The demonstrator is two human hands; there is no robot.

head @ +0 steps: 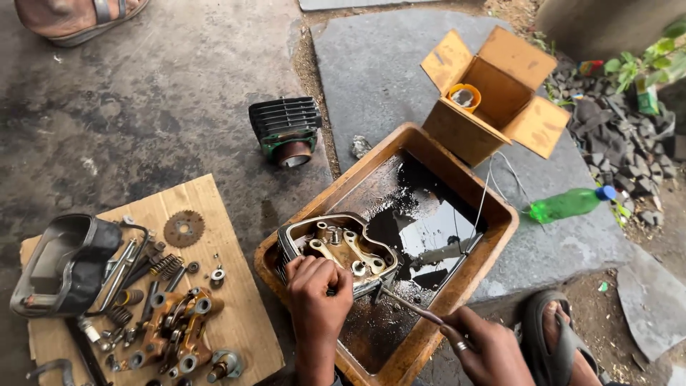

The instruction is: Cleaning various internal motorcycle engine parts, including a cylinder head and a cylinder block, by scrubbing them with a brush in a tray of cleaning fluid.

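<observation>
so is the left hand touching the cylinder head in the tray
Touching: the head view shows the left hand gripping the near edge of the cylinder head in the tray.

Diffuse daylight is falling evenly over the scene — shadows are staying soft and short. The black oil in the wooden tray (pixel 429 154) is throwing back a pale glare patch. Focus is holding sharp at centre; straight edges are bowing slightly near the corners — wide-angle distortion.

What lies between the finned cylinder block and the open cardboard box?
In the head view, only a small pale stone on the dark slab lies between cylinder block and cardboard box.
</observation>
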